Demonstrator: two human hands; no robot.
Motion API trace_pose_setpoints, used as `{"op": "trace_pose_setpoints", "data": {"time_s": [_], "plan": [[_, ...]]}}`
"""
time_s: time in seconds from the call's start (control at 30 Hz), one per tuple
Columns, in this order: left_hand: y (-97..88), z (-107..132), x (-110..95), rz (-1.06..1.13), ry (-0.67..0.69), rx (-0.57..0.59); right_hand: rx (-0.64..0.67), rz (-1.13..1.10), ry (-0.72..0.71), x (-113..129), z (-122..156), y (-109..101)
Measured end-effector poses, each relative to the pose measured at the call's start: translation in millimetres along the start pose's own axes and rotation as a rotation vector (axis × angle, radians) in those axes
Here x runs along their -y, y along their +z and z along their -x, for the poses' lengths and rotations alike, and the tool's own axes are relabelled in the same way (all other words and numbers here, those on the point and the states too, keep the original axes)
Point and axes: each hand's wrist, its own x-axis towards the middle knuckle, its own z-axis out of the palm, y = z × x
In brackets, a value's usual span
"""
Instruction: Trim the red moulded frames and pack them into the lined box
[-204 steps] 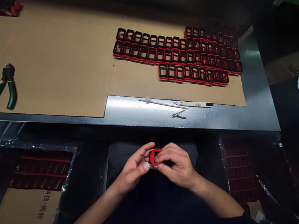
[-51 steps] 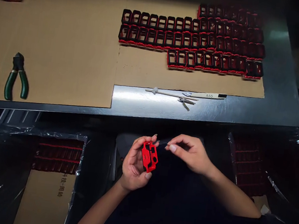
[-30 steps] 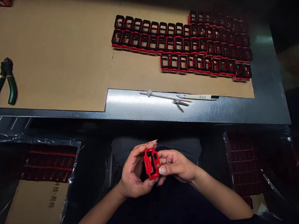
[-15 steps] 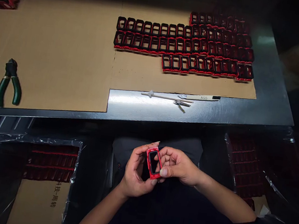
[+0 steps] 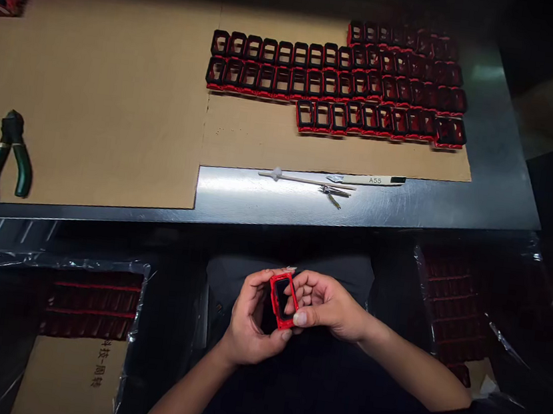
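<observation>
Below the table edge, over my lap, both hands close on one small red rectangular frame (image 5: 282, 300) with a dark insert in its opening. My left hand (image 5: 251, 318) cups it from the left, fingers curled round its edge and thumb under its lower end. My right hand (image 5: 328, 304) pinches its right side, thumb pressed on the lower corner. On the brown cardboard (image 5: 118, 100) at the back right lie rows of several finished red-and-black frames (image 5: 337, 83).
Green-handled cutters (image 5: 8, 157) lie on the cardboard at left. A thin white stick (image 5: 304, 180) and a small metal tool (image 5: 333, 192) rest on the bare steel table (image 5: 490, 193). Plastic-lined boxes of red parts stand at lower left (image 5: 88, 301) and lower right (image 5: 450, 309).
My right hand came back to the red frame and pressed a dark piece into it. The frame turned, so its open window with the dark insert now faces up.
</observation>
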Motion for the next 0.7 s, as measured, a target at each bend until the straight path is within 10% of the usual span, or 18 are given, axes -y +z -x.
{"op": "trace_pose_setpoints", "data": {"time_s": [0.3, 0.5, 0.7], "plan": [[-2.2, -4.4, 4.2, -0.098, -0.037, -0.006, 0.030, -0.085, 0.009, -5.5, -6.4, -6.8], [10.6, -25.1, 3.8, -0.291, -0.132, 0.255, -0.030, -0.121, -0.098, 4.2, 23.1, -37.0], [36.7, -53.7, 24.7, -0.361, -0.541, 0.267, -1.102, 0.334, -0.017, 7.3, 220.7, -180.0]]}}
